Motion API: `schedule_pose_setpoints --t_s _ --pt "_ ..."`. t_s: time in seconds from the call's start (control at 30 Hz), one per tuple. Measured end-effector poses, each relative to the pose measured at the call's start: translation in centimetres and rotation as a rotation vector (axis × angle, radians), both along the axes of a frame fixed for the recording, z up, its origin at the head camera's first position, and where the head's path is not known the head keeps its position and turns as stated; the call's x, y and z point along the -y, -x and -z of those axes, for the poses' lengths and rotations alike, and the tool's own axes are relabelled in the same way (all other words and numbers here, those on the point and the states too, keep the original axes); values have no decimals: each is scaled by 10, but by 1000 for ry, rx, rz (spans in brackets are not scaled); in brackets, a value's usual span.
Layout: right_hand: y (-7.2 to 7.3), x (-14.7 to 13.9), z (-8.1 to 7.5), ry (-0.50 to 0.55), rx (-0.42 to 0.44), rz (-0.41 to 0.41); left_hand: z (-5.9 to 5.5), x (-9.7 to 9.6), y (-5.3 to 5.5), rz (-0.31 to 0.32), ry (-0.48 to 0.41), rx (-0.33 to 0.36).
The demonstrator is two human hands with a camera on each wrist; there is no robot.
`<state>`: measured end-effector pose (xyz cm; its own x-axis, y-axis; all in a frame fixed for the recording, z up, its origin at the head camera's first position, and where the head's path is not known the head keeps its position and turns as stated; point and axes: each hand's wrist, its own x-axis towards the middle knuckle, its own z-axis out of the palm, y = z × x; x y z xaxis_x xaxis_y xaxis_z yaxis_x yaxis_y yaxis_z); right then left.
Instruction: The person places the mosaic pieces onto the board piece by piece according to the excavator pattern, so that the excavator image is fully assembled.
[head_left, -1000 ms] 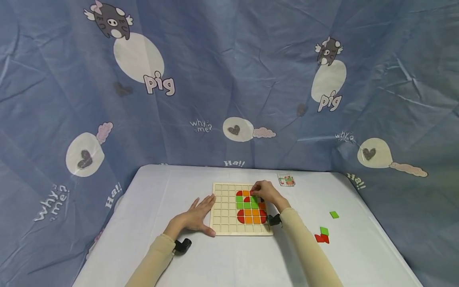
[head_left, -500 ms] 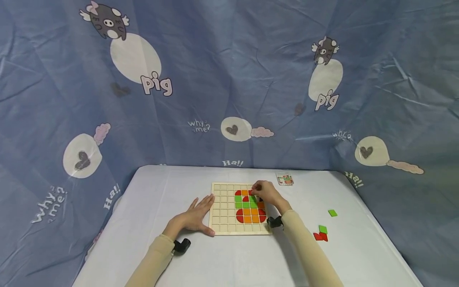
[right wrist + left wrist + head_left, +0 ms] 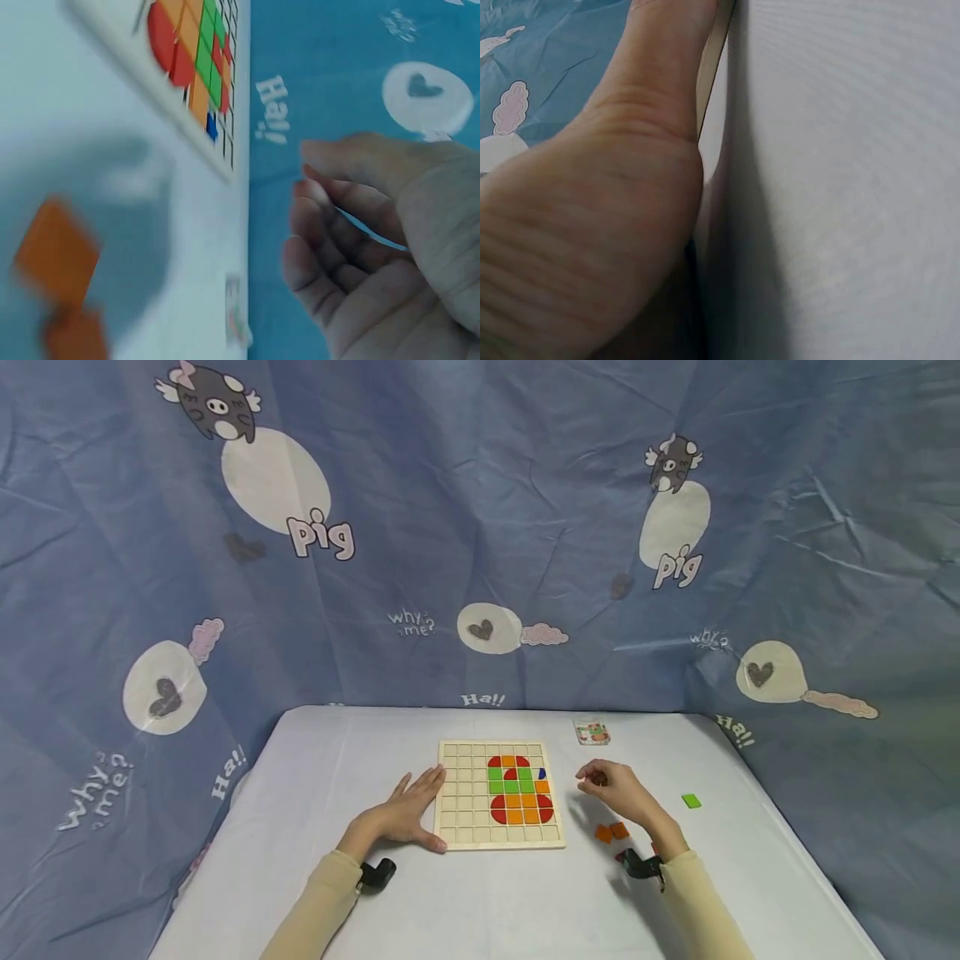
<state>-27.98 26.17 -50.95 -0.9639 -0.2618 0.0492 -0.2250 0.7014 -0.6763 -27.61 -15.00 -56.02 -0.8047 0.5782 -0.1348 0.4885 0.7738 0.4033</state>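
Observation:
A wooden grid board (image 3: 465, 837) lies on the white table, with red, orange and green tiles forming a pattern on its right half. A dark blue piece (image 3: 542, 773) sits at the pattern's right side. My left hand (image 3: 405, 814) rests with spread fingers along the board's left edge, its thumb at the lower corner. Off the board's right side, my right hand (image 3: 617, 787) hovers over the table. Its fingers are loosely bent, with a gap between thumb and palm in the right wrist view, and no tile shows in them.
Two orange tiles (image 3: 612, 832) lie below my right hand. Red pieces (image 3: 619, 857) are partly covered by the right wrist's camera and arm. A green tile (image 3: 692, 801) lies farther right. Behind the board's right corner is a small pattern card (image 3: 592, 732); a blue printed curtain (image 3: 420, 527) hangs behind.
My right hand has left the red piece at the pattern's top right and moved right, off the board. The blue piece and orange tiles are now uncovered. My left hand stays put.

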Motion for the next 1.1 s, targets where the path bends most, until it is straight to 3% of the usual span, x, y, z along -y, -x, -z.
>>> schedule_pose_setpoints --t_s 0.2,0.33,0.73,1.1 --pt "-40 -36 9 -59 32 -19 -1 3 0 -2 -1 6" --pt "-55 -47 16 -86 50 -11 0 5 0 -14 10 8" --pt "-58 -45 38 -139 107 85 2 5 0 13 -16 -4" --pt "-56 -51 34 -148 99 81 10 3 1 12 -110 4"
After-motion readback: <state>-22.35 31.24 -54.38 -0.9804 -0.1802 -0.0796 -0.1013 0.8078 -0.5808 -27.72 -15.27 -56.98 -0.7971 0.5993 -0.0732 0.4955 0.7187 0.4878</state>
